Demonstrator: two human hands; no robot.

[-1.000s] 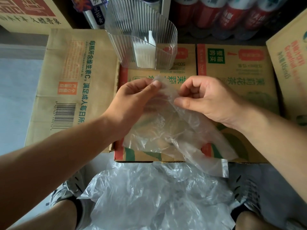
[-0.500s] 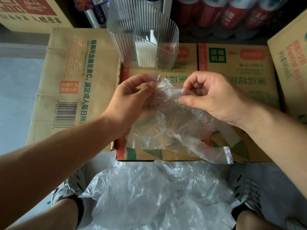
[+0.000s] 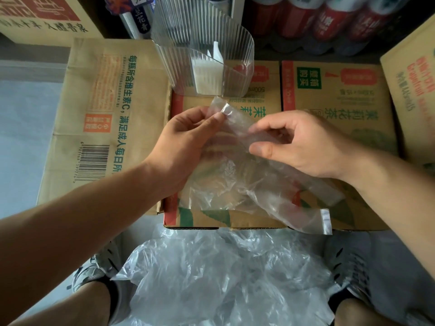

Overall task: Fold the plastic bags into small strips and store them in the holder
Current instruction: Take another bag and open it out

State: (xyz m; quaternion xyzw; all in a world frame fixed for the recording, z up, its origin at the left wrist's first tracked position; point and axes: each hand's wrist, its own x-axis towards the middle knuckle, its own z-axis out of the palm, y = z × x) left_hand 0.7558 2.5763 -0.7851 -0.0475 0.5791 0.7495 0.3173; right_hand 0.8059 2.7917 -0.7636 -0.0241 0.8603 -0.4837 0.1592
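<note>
Since the earlier frames, both hands have drawn the clear plastic bag [image 3: 235, 175] taut and slightly higher, so one handle end now sticks up past the left thumb, while the other handle trails off toward the near right edge of the jasmine-tea carton [image 3: 329, 95] that serves as the work surface. The left hand [image 3: 186, 147] is closed on the upper end of the bag, thumb pressed against the forefinger with the film pinched between them. The right hand [image 3: 303, 144] has thumb and forefinger brought close on the bag's long edge; whether they actually grip the film or only touch it I cannot tell through the clear plastic.

This bag is only gathered lengthwise, still wrinkled and wide at its lower part, so by my reading the folding into a strip has barely begun. The ribbed clear holder [image 3: 204, 55] stands just beyond the hands on the cartons and already contains what looks like one white folded bag [image 3: 207, 74], leaning upright inside. A loose pile of unfolded bags [image 3: 223, 278] lies on the floor between the person's shoes, so most of the job seems to remain.
</note>
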